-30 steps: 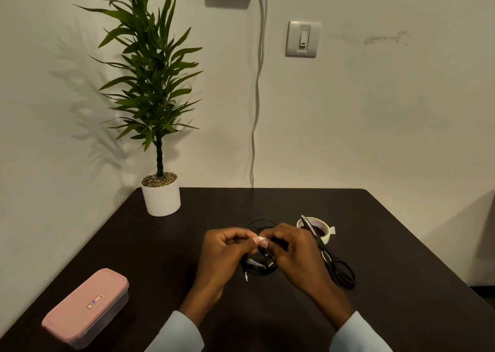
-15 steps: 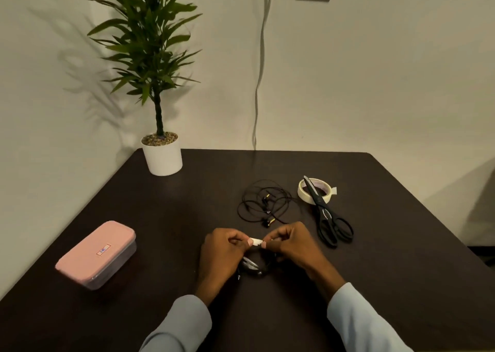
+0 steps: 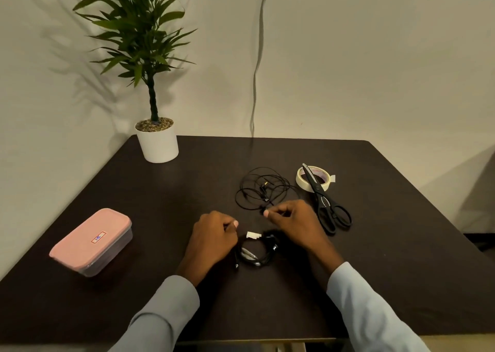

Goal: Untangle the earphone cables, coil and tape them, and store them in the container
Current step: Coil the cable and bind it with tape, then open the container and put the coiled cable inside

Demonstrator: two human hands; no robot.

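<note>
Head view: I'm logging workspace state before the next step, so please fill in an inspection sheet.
Surface: dark brown table, lit from above.
Job's things: coiled black earphone bundle with a white tape tab lying between the hands; loose tangled black earphone cable behind it; closed pink-lidded plastic container at left; cream tape roll; black scissors resting across the roll.
Clutter: nothing seen.
Grippers: left hand curled beside the bundle; right hand curled, fingertips by the loose cable; grip unclear on both.
Cables: grey wall cord hanging behind the table.
Surroundings: green plant in a white pot, cream wall.
</note>
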